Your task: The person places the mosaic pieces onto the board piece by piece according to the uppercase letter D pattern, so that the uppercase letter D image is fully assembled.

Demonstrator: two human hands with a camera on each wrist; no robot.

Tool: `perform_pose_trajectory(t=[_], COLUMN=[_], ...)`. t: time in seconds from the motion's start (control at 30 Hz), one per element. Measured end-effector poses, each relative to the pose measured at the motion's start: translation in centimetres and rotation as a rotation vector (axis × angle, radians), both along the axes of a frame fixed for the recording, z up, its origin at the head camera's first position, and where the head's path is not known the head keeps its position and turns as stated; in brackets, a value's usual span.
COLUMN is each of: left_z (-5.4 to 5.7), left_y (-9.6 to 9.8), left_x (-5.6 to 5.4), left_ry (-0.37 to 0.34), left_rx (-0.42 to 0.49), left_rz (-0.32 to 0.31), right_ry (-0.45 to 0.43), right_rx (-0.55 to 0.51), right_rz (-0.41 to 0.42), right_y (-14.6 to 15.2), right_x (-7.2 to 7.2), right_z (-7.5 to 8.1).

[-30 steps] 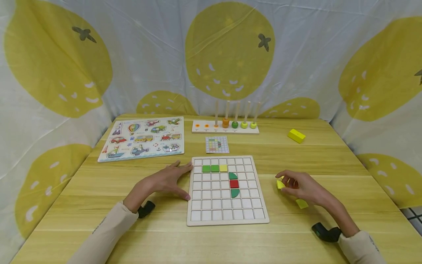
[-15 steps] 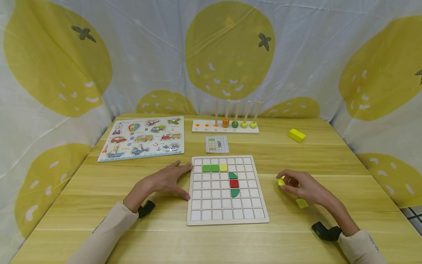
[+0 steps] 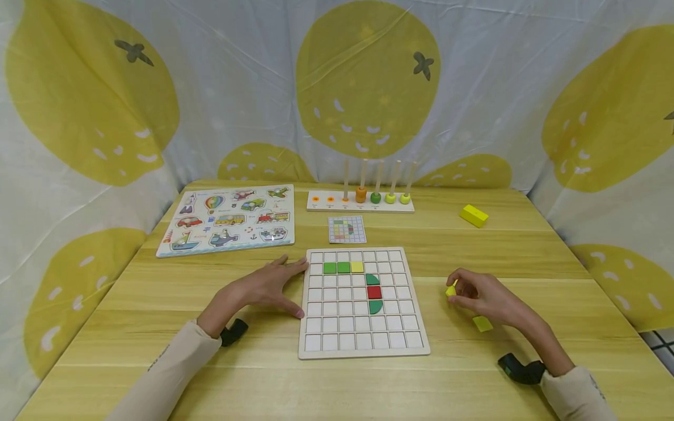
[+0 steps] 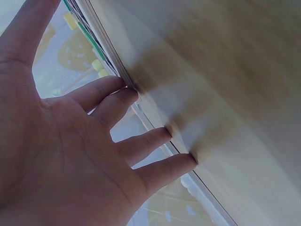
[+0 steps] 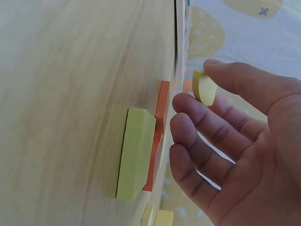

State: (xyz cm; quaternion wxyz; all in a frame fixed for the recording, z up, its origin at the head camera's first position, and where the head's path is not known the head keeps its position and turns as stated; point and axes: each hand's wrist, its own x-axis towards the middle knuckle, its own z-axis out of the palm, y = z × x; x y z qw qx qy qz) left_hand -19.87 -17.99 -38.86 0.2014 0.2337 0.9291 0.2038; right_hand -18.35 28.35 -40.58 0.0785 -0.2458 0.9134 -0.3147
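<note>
My right hand (image 3: 484,299) pinches a small yellow piece (image 5: 207,88) between thumb and fingertips, to the right of the grid board. One side of that piece looks curved in the right wrist view. Below the hand lies a flat yellow tile (image 3: 481,324). My left hand (image 3: 267,286) spreads its fingers over the table, with thumb and fingertips at the left edge of the wooden grid board (image 3: 337,342). On the board are two light green squares (image 3: 336,267), a yellow square (image 3: 357,266), a red square (image 3: 374,292) and two dark green quarter-circles (image 3: 375,307).
Behind the board lies a pattern card (image 3: 346,229), with a peg stand (image 3: 326,204) farther back. A vehicle picture puzzle (image 3: 247,237) occupies the back left, a yellow block (image 3: 474,216) the back right. Near my right hand are another yellow piece (image 5: 134,155) and orange pieces (image 5: 162,101).
My right hand has shifted slightly right, and the pinched yellow piece has turned between the fingers. The left hand and the pieces on the board stay in place.
</note>
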Motion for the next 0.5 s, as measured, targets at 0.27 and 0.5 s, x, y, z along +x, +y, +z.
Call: perform_pose_trajectory(t=[0.27, 0.5], left_z=[0.03, -0.15], left_y=[0.01, -0.08], left_x=[-0.04, -0.12], left_ry=[0.001, 0.0], left_rx=[0.0, -0.004], left_rz=[-0.002, -0.003], right_ry=[-0.023, -0.027], right_rx=[-0.007, 0.007], right_rz=[-0.03, -0.042], right_y=[-0.15, -0.21], right_x=[0.05, -0.03], right_z=[0.2, 0.33])
